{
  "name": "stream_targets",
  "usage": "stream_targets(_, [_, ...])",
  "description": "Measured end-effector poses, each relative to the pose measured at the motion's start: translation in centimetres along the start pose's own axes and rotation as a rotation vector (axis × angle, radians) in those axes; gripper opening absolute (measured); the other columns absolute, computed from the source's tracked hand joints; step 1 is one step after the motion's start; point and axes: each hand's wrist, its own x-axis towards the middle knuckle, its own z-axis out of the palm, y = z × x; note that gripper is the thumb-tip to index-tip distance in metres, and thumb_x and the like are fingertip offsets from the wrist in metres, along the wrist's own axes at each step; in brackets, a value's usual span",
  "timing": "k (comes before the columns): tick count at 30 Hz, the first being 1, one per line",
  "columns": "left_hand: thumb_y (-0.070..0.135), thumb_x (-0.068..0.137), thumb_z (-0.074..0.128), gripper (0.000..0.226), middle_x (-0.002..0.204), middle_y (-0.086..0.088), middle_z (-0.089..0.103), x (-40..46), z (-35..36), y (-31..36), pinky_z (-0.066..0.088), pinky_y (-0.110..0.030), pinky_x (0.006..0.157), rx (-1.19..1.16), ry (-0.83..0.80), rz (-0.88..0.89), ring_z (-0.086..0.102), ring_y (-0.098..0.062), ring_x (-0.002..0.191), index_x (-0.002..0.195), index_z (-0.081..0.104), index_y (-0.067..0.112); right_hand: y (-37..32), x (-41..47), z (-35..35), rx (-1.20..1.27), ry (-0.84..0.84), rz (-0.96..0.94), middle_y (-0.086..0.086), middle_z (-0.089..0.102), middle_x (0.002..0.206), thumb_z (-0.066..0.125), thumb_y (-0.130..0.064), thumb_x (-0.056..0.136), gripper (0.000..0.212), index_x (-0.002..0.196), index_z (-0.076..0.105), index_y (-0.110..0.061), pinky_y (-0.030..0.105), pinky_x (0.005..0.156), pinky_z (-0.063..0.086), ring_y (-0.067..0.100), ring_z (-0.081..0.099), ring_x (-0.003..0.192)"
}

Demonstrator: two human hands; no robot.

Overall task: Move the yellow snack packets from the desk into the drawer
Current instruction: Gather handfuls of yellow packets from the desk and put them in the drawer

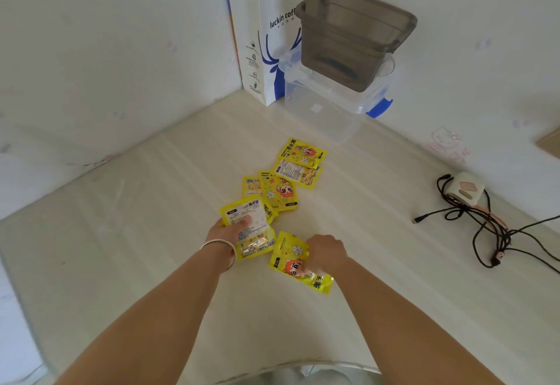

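Head view, left hand (pixel 225 231) gripping back-side-up packet (pixel 251 227), right hand (pixel 325 252) pinching cartoon-faced packet (pixel 298 263) on desk (pixel 121 248)

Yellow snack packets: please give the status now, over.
Left hand fingers closed on one packet. Right hand pinching another packet. Four more packets loose on desk. Drawer not in view; nothing blocking.

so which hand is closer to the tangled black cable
Right. The right hand sits between the packets and the black cable; the left hand is farther away, beyond the packets.
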Motion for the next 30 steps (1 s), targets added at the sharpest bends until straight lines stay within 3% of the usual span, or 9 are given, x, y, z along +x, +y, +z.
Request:
stream_targets(4, [0.012,0.085,0.067,0.022,0.093,-0.011,0.065,-0.3,1.1,0.6,0.050,-0.030,0.058,0.021,-0.048,0.016,0.062,-0.022,0.071,0.105,0.059,0.013,3.2,-0.4,-0.5,0.502,-0.069,0.186,0.004,0.062,0.102,0.078,-0.044,0.071,0.056,0.111,0.062,-0.009,0.027,0.075,0.043,0.021,0.059,0.096])
stream_targets(7, [0.013,0.084,0.068,0.025,0.091,-0.009,0.066,-0.3,2.6,0.8,0.055,-0.038,0.071,0.041,-0.090,0.027,0.063,-0.027,0.081,0.108,0.060,0.014,5.8,-1.7,-0.7,1.117,-0.075,0.272,0.006,0.069,0.106,0.079,-0.028,0.074,0.048,0.114,0.065,-0.006,0.034,0.093,0.050,0.024,0.064,0.100])
stream_targets(10, [0.024,0.074,0.077,0.038,0.107,-0.010,0.068,-0.5,4.8,0.9,0.049,-0.051,0.095,0.098,-0.144,0.032,0.064,-0.030,0.099,0.109,0.064,0.017,7.2,-3.6,-0.8,1.461,-0.037,0.238,0.012,0.072,0.108,0.076,-0.021,0.078,0.042,0.116,0.066,-0.006,0.046,0.100,0.048,0.030,0.068,0.100])
stream_targets(12, [0.035,0.064,0.081,0.055,0.118,-0.005,0.065,-0.6,6.7,0.8,0.043,-0.052,0.103,0.175,-0.182,0.034,0.060,-0.031,0.112,0.113,0.063,0.020,7.6,-4.9,-0.6,1.598,0.029,0.223,0.010,0.073,0.101,0.073,-0.019,0.080,0.032,0.109,0.067,-0.008,0.042,0.091,0.053,0.027,0.069,0.091])
stream_targets(15, [0.036,0.071,0.079,0.073,0.131,-0.005,0.056,-2.0,9.5,0.6,0.037,-0.049,0.108,0.255,-0.284,0.040,0.050,-0.031,0.126,0.133,0.049,0.015,8.0,-7.1,-0.1,1.778,0.147,0.242,0.006,0.073,0.091,0.070,-0.017,0.083,0.013,0.095,0.068,-0.013,0.034,0.075,0.054,0.022,0.069,0.082])
stream_targets(17, [0.028,0.076,0.077,0.067,0.131,-0.006,0.055,-3.3,11.3,-0.1,0.041,-0.046,0.105,0.280,-0.363,0.035,0.052,-0.028,0.121,0.134,0.046,0.017,8.3,-8.6,0.7,1.879,0.247,0.268,0.006,0.073,0.092,0.071,-0.017,0.082,0.014,0.096,0.067,-0.013,0.035,0.075,0.054,0.023,0.069,0.083])
stream_targets(21, [0.016,0.081,0.071,0.026,0.097,-0.011,0.067,-6.5,14.6,-2.3,0.052,-0.033,0.064,0.375,-0.572,-0.010,0.063,-0.027,0.082,0.104,0.060,0.017,9.3,-11.7,2.9,2.070,0.461,0.374,0.012,0.072,0.100,0.072,-0.015,0.082,0.028,0.107,0.065,-0.007,0.042,0.085,0.055,0.029,0.068,0.090])
stream_targets(26, [0.015,0.081,0.070,0.016,0.096,-0.012,0.068,-10.7,17.5,-6.2,0.054,-0.037,0.072,0.523,-0.756,-0.030,0.065,-0.031,0.085,0.095,0.063,0.018,11.1,-17.0,7.1,2.247,0.684,0.488,0.012,0.071,0.093,0.066,-0.011,0.085,0.011,0.096,0.064,-0.009,0.042,0.079,0.054,0.030,0.067,0.085])
stream_targets(30, [0.012,0.081,0.069,0.018,0.088,-0.010,0.067,-15.4,19.8,-9.8,0.053,-0.034,0.066,0.589,-0.866,-0.046,0.065,-0.026,0.076,0.098,0.062,0.015,13.8,-22.2,10.8,2.313,0.837,0.591,0.016,0.071,0.101,0.069,-0.014,0.083,0.026,0.107,0.062,-0.007,0.046,0.086,0.054,0.033,0.068,0.092])
